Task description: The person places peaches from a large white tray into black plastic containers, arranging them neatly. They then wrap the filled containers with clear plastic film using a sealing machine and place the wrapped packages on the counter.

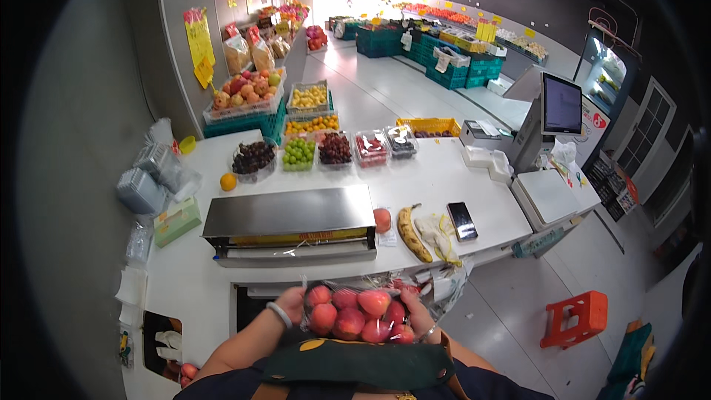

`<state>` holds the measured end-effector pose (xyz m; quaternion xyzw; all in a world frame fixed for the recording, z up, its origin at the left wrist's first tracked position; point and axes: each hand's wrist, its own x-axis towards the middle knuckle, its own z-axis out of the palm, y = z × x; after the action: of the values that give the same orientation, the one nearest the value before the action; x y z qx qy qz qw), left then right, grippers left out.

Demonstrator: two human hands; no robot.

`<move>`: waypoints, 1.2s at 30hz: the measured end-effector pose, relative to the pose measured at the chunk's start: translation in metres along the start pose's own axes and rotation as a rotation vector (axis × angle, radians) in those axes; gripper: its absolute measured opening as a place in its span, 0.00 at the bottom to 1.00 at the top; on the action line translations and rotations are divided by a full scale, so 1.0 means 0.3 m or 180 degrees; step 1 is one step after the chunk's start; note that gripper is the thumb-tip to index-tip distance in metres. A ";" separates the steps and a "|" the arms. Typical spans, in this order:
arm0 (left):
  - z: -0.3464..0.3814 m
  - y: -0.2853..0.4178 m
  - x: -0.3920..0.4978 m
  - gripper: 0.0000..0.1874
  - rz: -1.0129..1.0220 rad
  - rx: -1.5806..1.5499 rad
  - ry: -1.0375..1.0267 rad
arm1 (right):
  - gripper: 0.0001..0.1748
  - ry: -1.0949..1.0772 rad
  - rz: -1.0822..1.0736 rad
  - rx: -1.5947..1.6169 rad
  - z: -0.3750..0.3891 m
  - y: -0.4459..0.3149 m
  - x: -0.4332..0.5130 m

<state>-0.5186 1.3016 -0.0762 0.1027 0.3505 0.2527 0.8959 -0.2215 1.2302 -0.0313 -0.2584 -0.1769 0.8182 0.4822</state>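
In front of my body I hold a film-wrapped tray of red fruit [350, 319], with two uneven rows of fruit showing through shiny clear plastic. My left hand [291, 304] grips its left end, and my right hand [416, 314] grips the right end. The fingers beneath the tray are hidden. Just beyond it, on the white counter [333, 178], stands a metal cling-film dispenser [291, 214] with film at its front edge. A single red-orange fruit [382, 220] lies against the dispenser's right end.
A banana [412, 233], a crumpled plastic bag [436, 233] and a phone [462, 221] lie right of the dispenser. Packed grapes [299, 154] and berries [371, 149] line the far edge. A tissue box [178, 222] sits left. An orange stool [575, 319] stands on the floor at right.
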 end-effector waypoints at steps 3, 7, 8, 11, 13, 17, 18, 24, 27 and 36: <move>0.004 0.007 -0.014 0.27 -0.0013 0.0278 0.0151 | 0.25 0.0101 0.0063 -0.0009 -0.029 -0.033 -0.030; -0.008 0.146 -0.094 0.30 0.0403 0.1589 0.0520 | 0.25 -0.0055 -0.0105 -0.0217 -0.023 -0.058 -0.071; -0.013 0.143 -0.085 0.29 0.0389 0.1631 0.0667 | 0.25 -0.0124 -0.0101 -0.0219 -0.017 -0.063 -0.082; -0.028 0.036 0.014 0.25 0.0178 0.1105 0.0719 | 0.26 -0.0665 0.0070 -0.0150 -0.001 -0.075 -0.105; -0.042 -0.063 0.064 0.15 -0.0169 0.0812 0.0244 | 0.26 -0.0744 0.0209 -0.0223 0.006 -0.081 -0.109; 0.010 0.105 0.039 0.20 -0.0420 -0.0199 -0.1946 | 0.26 -0.0381 0.0396 -0.0253 0.007 -0.079 -0.093; 0.057 0.163 0.024 0.20 0.0914 0.0479 -0.0557 | 0.26 -0.0355 0.0444 -0.0163 0.006 -0.073 -0.085; 0.466 0.074 0.086 0.29 0.1124 0.4830 -0.0934 | 0.20 -0.0414 0.0578 -0.0016 -0.034 -0.028 -0.029; 0.547 -0.002 0.049 0.35 -0.0463 0.4676 -0.1059 | 0.17 0.0233 0.0609 -0.0233 -0.086 -0.028 0.016; 0.576 0.003 -0.085 0.33 -0.0349 0.5225 -0.0626 | 0.30 0.0410 0.1678 -0.4500 -0.439 -0.002 0.014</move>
<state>-0.4175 1.2878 0.0654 0.7286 0.3481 -0.1377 0.5737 -0.1445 1.2395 -0.1379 -0.5871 -0.5632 0.5815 -0.0006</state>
